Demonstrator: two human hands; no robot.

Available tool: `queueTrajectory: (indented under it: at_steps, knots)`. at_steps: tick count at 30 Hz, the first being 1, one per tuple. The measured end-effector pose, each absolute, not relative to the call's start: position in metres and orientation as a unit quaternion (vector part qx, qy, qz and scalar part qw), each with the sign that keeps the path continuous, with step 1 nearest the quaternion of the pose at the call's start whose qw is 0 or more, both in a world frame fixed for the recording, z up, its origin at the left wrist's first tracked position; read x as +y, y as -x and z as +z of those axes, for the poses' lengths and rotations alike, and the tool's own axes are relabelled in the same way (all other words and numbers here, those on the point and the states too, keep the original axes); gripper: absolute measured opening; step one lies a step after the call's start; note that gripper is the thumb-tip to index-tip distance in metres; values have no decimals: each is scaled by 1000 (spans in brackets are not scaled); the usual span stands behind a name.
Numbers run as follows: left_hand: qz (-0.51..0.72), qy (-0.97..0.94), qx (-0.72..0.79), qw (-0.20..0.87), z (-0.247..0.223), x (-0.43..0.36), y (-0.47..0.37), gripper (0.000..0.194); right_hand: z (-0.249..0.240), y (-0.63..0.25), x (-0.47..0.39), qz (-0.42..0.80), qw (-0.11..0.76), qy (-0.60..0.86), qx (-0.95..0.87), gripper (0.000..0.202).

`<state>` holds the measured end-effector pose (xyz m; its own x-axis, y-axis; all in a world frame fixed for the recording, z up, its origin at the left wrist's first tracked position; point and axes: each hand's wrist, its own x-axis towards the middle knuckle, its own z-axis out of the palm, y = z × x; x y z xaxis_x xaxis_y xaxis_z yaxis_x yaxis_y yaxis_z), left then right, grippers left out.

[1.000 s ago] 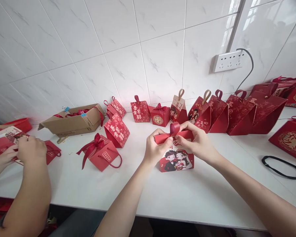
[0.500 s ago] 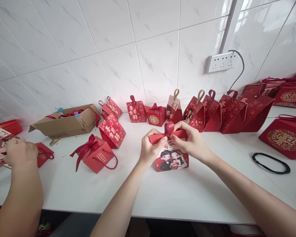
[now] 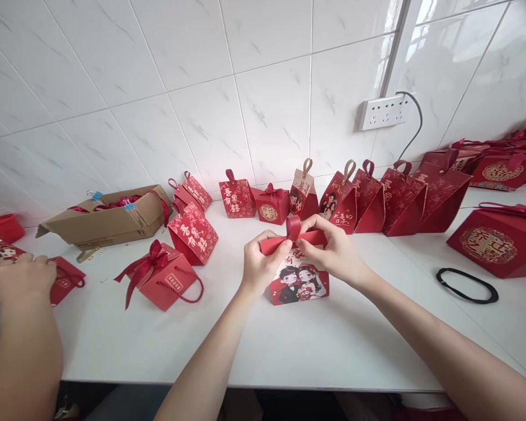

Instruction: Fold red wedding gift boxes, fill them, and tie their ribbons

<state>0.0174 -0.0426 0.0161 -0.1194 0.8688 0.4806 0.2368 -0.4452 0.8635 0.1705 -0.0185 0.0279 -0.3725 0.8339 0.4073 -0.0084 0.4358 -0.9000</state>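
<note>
A red and white gift box (image 3: 298,284) printed with a cartoon couple stands upright on the white table, directly before me. My left hand (image 3: 265,257) grips the left side of its folded top, thumb near the middle. My right hand (image 3: 328,245) pinches the right side, its fingers curled over the back edge. Between my thumbs rises a dark red ribbon loop (image 3: 294,227). What fastens the loop is hidden by my thumbs. To the left, a red box with a bow (image 3: 166,278) and a rope handle lies tilted.
Several finished red boxes (image 3: 368,202) line the tiled wall. A cardboard box (image 3: 114,228) of ribbons stands at the left, beside a red basket (image 3: 4,228). Another person's hand (image 3: 24,278) works on a box at far left. A black band (image 3: 467,285) lies right, below a wall socket (image 3: 383,112).
The whole view has shifted slightly, so things sit a little further left. My hands keep the same grip on the box. The other person's hand has flattened over their box.
</note>
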Motion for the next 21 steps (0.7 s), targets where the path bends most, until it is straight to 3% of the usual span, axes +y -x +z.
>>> queueTrajectory:
  at_steps: [12, 21]
  knots:
    - [600, -610, 442, 268, 16, -43, -19, 20, 27, -172, -16, 400, 487, 293, -719, 17]
    - [593, -620, 440, 266, 16, -43, -18, 16, 25, -172, -12, 342, 509, 266, -743, 11]
